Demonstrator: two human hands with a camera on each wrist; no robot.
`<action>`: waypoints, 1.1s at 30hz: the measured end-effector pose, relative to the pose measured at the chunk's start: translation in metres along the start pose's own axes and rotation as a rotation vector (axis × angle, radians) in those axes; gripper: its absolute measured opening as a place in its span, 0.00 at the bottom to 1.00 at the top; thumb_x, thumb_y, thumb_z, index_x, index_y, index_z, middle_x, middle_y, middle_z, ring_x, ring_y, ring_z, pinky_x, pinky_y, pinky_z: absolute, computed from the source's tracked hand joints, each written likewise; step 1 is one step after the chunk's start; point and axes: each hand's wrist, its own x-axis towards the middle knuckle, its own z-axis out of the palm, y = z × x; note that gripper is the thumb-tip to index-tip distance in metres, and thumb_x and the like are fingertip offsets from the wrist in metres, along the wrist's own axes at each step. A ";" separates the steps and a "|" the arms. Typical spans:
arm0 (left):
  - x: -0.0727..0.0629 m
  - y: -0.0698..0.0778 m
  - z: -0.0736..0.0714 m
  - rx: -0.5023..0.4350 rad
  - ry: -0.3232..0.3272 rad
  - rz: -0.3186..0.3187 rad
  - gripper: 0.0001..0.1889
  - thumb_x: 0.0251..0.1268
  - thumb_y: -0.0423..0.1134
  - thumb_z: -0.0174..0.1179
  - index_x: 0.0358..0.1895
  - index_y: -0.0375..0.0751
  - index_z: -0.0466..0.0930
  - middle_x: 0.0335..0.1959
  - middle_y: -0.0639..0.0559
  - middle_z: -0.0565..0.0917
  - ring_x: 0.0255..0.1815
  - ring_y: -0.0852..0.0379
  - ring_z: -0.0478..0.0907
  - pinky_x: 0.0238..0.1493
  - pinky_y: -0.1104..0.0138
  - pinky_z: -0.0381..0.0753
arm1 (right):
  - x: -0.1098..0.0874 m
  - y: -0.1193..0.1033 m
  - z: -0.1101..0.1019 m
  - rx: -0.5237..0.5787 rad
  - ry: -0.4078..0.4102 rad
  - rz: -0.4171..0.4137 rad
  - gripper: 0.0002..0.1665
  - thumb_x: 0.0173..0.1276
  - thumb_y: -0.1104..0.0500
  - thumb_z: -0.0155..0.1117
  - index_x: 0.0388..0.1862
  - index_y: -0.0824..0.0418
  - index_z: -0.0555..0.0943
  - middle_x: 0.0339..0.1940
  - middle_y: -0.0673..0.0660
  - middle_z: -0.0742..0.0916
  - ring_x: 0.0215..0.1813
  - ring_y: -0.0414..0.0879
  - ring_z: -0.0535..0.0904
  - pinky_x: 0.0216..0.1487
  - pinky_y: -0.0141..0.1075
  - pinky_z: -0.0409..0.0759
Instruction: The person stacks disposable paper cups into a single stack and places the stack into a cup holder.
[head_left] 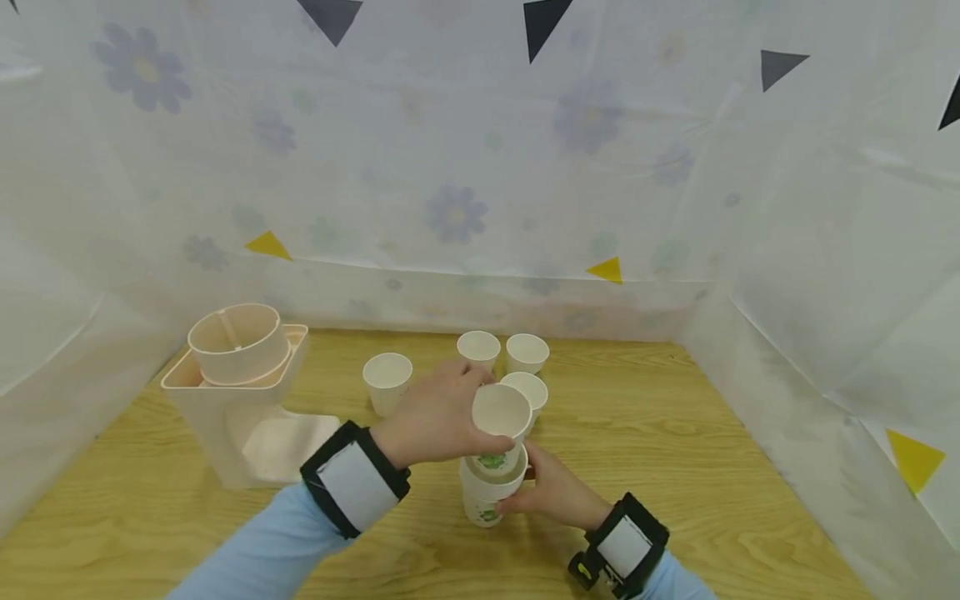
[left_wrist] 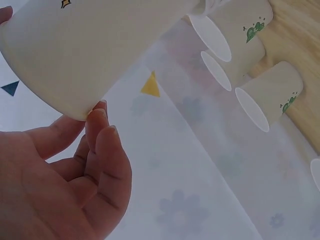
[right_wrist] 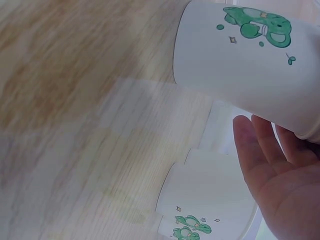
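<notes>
My left hand (head_left: 438, 417) pinches a white paper cup (head_left: 501, 410) by its rim, thumb on the near side. In the left wrist view the fingertips (left_wrist: 97, 120) meet at that cup's edge. The bottom of this cup sits inside the mouth of a lower paper cup (head_left: 480, 502), which stands upright on the table. My right hand (head_left: 558, 492) holds the lower cup from the right, with the thumb in front and the other fingers partly hidden behind. A green cartoon print marks the lower cup (right_wrist: 240, 70) in the right wrist view.
Behind the hands stand several more upright paper cups: one (head_left: 387, 385) to the left, others (head_left: 478, 346) grouped at the back. A cream plastic stand (head_left: 225, 425) with a round holder (head_left: 238, 350) is at left. Pale sheeting (head_left: 450, 296) encloses the wooden table (head_left: 675, 467).
</notes>
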 end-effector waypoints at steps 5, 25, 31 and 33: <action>0.000 -0.003 0.005 -0.011 -0.008 -0.008 0.28 0.40 0.55 0.70 0.45 0.46 0.77 0.41 0.51 0.76 0.37 0.56 0.73 0.33 0.66 0.74 | 0.000 -0.001 0.000 0.004 -0.001 0.011 0.46 0.52 0.57 0.73 0.68 0.56 0.61 0.59 0.57 0.77 0.59 0.53 0.72 0.53 0.43 0.72; 0.003 -0.008 0.031 0.005 -0.056 -0.031 0.29 0.39 0.57 0.69 0.44 0.43 0.79 0.35 0.49 0.75 0.33 0.55 0.72 0.26 0.67 0.71 | -0.001 0.001 0.000 -0.008 0.001 0.009 0.43 0.51 0.58 0.73 0.65 0.60 0.63 0.60 0.60 0.76 0.57 0.52 0.74 0.52 0.42 0.73; 0.000 -0.010 0.043 0.062 -0.020 -0.008 0.28 0.37 0.59 0.69 0.39 0.41 0.80 0.32 0.50 0.77 0.31 0.56 0.73 0.24 0.69 0.69 | -0.002 0.000 0.001 -0.003 0.007 -0.007 0.42 0.50 0.59 0.73 0.63 0.63 0.65 0.59 0.62 0.76 0.57 0.53 0.74 0.51 0.42 0.74; -0.001 -0.010 0.045 0.072 -0.009 -0.002 0.28 0.37 0.59 0.69 0.38 0.41 0.79 0.32 0.50 0.77 0.31 0.56 0.73 0.24 0.69 0.69 | -0.002 0.000 0.001 0.000 0.009 -0.006 0.41 0.50 0.59 0.73 0.62 0.64 0.66 0.58 0.62 0.77 0.57 0.53 0.74 0.50 0.42 0.74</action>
